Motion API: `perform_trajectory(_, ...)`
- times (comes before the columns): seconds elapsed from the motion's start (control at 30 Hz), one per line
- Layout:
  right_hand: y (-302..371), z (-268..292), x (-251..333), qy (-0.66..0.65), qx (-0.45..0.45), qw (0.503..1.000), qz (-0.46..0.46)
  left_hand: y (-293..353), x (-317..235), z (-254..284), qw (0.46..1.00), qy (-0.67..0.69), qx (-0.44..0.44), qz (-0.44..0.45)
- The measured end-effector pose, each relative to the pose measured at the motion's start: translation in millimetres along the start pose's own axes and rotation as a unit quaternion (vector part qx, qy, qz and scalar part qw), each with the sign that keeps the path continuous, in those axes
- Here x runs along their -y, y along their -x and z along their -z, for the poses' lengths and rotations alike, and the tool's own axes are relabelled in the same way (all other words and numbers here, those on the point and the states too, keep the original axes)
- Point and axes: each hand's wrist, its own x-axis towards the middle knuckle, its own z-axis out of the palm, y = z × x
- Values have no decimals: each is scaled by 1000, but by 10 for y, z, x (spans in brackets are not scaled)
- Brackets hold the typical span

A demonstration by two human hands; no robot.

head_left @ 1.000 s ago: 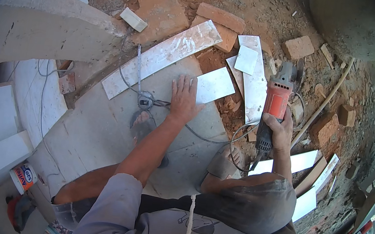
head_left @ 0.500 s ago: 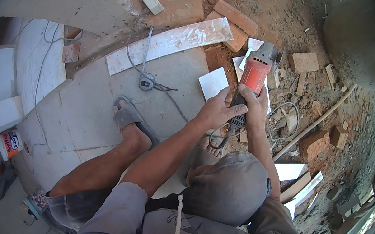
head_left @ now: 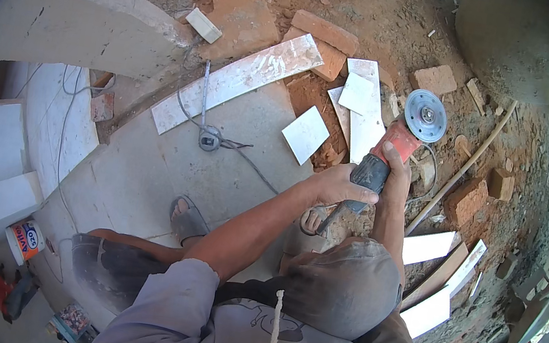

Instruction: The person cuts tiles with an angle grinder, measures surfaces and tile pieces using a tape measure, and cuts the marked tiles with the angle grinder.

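Observation:
A red and black angle grinder (head_left: 369, 174) is in both my hands, its round metal disc (head_left: 424, 128) facing up at the far end. My left hand (head_left: 337, 184) is closed round the rear of the black body, thumb across it. My right hand (head_left: 397, 173) grips the body from the right, close to the red head. Left of the disc lie white tile pieces (head_left: 366, 132), one on another. A separate square-like white tile (head_left: 305, 134) rests at the slab's edge. The disc appears apart from these pieces.
A long white tile strip (head_left: 238, 83) and a tape measure (head_left: 209, 138) with its blade out lie on the paving. Bricks (head_left: 435, 79), a wooden pole (head_left: 460, 171) and white offcuts (head_left: 429, 312) are on the dirt. A cable (head_left: 257, 170) crosses the paving. A bucket (head_left: 24, 242) stands lower left.
The grinder has turned and moved right, so its disc now shows face-on instead of edge-on. My left hand has closed round the body. My left foot has shifted nearer, and the view has moved slightly.

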Motion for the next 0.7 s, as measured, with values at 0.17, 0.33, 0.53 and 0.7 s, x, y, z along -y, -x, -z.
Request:
perform_trajectory(0.17, 164, 72, -45, 100, -111, 986, 78, -208, 239, -277, 958, -155, -181, -159)
perform_trajectory(0.33, -2, 449, -232, -328, 104, 937, -58, -119, 91, -314, 986, 85, -18, -145)
perform_trajectory(0.53, -12, 344, -166, -369, 214, 904, -34, -60, -31, -217, 970, 203, 126, -43)
perform_trajectory(0.7, -152, 357, -242, -384, 141, 912, -41, -115, -199, -211, 991, 132, 9, -32)
